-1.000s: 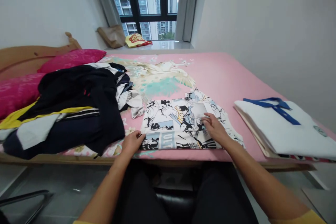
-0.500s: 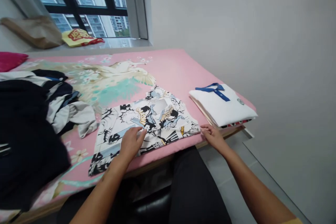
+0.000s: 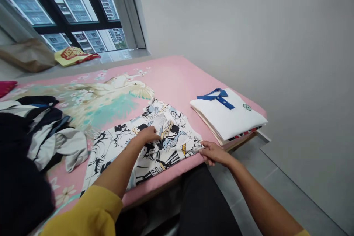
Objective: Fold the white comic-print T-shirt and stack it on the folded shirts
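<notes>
A white shirt with a black, blue and yellow comic print [image 3: 171, 147] lies spread, folded over, along the front edge of the bed. My left hand [image 3: 148, 135] rests on its middle, fingers curled down and pinching the cloth; the fingertips are partly hidden. At the shirt's right end, my right hand [image 3: 214, 153] grips the corner between thumb and fingers. Just beyond that hand sits a neatly folded white polo shirt [image 3: 232, 118] with a blue collar, on top of other folded clothes.
Rumpled dark and white clothes [image 3: 61, 143] are heaped on the left of the pink, bird-patterned bedspread [image 3: 171, 77]. A brown bag [image 3: 30, 55] and a yellow-and-red packet [image 3: 72, 56] lie on the windowsill. A grey wall [image 3: 235, 25] borders the bed's right side.
My left hand has moved forward and right over the printed shirt, and its fingers have closed down. My right hand has taken hold of the shirt's corner. The view has shifted slightly.
</notes>
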`<state>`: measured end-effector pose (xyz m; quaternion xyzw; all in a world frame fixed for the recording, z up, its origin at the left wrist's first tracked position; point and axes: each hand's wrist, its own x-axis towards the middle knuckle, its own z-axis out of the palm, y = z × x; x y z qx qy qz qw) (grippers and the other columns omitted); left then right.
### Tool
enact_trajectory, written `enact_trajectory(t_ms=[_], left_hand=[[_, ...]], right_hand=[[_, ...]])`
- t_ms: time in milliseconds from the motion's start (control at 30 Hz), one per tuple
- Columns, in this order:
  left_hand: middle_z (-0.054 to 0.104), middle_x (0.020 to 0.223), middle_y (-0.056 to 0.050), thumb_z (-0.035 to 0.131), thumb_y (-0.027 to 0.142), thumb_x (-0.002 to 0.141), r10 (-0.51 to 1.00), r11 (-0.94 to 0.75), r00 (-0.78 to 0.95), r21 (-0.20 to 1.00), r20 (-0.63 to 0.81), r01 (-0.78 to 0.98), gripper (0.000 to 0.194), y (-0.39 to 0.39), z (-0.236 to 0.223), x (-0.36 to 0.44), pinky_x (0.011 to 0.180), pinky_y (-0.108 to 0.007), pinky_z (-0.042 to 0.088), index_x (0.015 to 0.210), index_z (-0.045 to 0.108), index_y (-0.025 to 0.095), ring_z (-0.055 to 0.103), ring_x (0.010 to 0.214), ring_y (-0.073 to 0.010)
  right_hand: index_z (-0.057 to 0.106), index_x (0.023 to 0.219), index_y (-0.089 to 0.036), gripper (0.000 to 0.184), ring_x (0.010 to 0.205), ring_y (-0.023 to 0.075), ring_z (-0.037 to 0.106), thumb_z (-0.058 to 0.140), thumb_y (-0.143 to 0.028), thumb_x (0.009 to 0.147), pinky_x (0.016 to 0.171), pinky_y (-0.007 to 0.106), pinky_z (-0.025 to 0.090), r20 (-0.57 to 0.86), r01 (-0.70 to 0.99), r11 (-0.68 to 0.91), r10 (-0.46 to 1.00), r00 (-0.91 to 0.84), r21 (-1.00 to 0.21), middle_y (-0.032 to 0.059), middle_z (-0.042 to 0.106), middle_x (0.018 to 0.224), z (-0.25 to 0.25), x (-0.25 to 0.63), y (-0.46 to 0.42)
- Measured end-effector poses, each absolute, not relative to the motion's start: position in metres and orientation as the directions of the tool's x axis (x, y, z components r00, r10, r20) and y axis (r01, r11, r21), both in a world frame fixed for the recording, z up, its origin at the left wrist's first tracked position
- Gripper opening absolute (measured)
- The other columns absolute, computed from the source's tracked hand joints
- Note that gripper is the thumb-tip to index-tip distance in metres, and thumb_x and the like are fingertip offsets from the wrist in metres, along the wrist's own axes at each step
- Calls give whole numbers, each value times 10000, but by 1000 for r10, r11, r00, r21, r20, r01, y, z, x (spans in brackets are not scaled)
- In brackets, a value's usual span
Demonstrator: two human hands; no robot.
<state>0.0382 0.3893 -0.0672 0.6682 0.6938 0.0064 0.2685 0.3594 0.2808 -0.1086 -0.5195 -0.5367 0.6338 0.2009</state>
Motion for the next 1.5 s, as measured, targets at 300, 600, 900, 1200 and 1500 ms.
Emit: enact_trajectory(t_ms=[300,600,900,1200,1500], left_hand=[[623,684,-20,582,452,676,924,99,85,450,-372,888,292,382,-70,27,548,-249,384,757,594,171,564,612,-157],[657,897,-38,521,440,757,972,92,6,405,-233,910,297,366,-82,37,649,-278,361,942,604,222,580,840,-211],[652,734,-34,626,430,663,969,71,42,438,-244,896,271,379,-77,37,572,-264,367,750,628,173,584,696,-191],[626,1000,-91,472,339,837,993,-24,-35,487,113,873,293,350,-74,26,770,-336,447,1031,601,160,572,903,-216],[643,979,-76,393,46,826,759,-615,449,293,471,732,313,216,-96,4,840,-315,475,992,620,182,569,942,-171]], right_hand=[[453,801,-199,296,330,79,474,515,-488,810,291,144,320,-477,310,-398,845,-242,-863,-67,541,477,-122,357,276],[489,816,-181,268,342,94,493,501,-449,814,304,161,356,-464,306,-411,877,-123,-859,-47,554,469,-125,349,272],[457,995,-190,336,339,102,496,545,-421,768,310,162,360,-451,207,-413,871,-195,-887,-68,564,477,-120,356,272],[529,844,-189,267,389,129,506,473,-444,793,369,216,355,-351,420,-318,937,-1,-850,-32,560,508,-127,358,268],[619,959,-204,237,900,181,590,442,-349,894,815,308,455,354,559,409,911,-210,-721,49,652,946,-75,288,253]])
